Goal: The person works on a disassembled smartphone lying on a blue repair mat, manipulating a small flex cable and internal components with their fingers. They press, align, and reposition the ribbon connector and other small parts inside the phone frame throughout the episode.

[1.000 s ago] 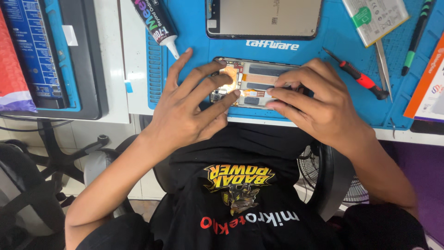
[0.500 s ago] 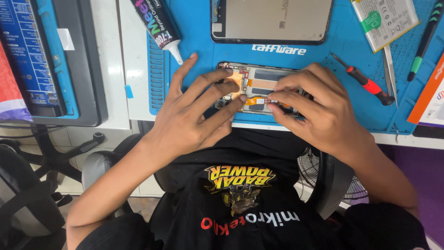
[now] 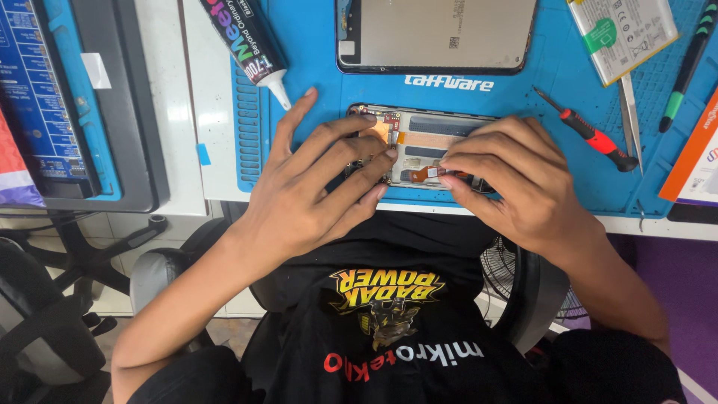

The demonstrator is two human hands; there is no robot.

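An opened phone body (image 3: 426, 146) with its insides showing lies on a blue work mat (image 3: 516, 97) at the table's near edge. My left hand (image 3: 314, 183) rests flat over its left end, fingers spread across the board and frame. My right hand (image 3: 516, 183) covers the right end, its fingertips pressing on an orange flex cable near the phone's lower middle. Both hands hold the phone down; neither holds a tool.
A detached phone screen panel (image 3: 437, 34) lies just beyond the phone. A glue tube (image 3: 247, 45) is at the upper left, a red screwdriver (image 3: 591, 138), tweezers (image 3: 630, 112), a battery (image 3: 621, 30) and a green tool (image 3: 684, 75) at the right. A dark tray (image 3: 112, 112) stands left.
The view has shifted slightly. My right fingertips have slid a little along the phone toward the flex cable; my left hand stays spread on the left end.
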